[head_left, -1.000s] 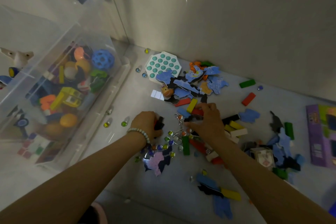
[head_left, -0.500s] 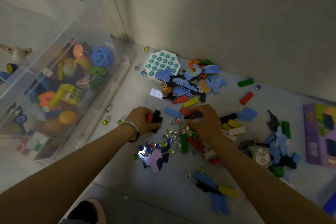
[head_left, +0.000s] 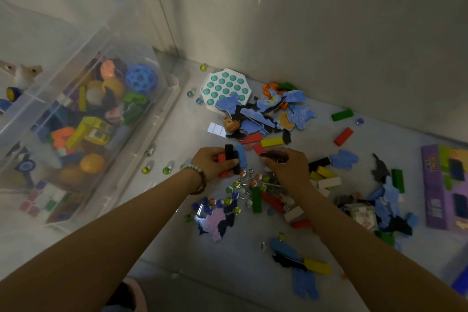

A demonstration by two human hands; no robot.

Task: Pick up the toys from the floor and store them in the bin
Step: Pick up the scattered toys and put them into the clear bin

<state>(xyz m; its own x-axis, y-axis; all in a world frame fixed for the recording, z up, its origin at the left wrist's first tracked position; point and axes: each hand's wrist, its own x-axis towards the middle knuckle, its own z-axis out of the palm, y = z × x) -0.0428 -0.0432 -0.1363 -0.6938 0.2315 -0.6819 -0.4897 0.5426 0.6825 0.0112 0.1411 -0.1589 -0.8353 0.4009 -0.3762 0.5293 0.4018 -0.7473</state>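
Toys lie scattered on the grey floor: coloured wooden blocks, blue foam puzzle pieces, glass marbles and a teal pop-it board. The clear plastic bin at the left holds many toys, among them a blue holed ball. My left hand grips a bunch of blocks, black, blue and red. My right hand is closed on a dark piece over the pile's middle.
A wall runs close behind the pile. A purple box lies at the right edge. More blocks and foam pieces lie near me. Loose marbles sit between the bin and my left hand.
Both hands have moved slightly away from me across the pile. My left hand has gathered more blocks, now including a blue one. My right hand has closed on a dark piece.
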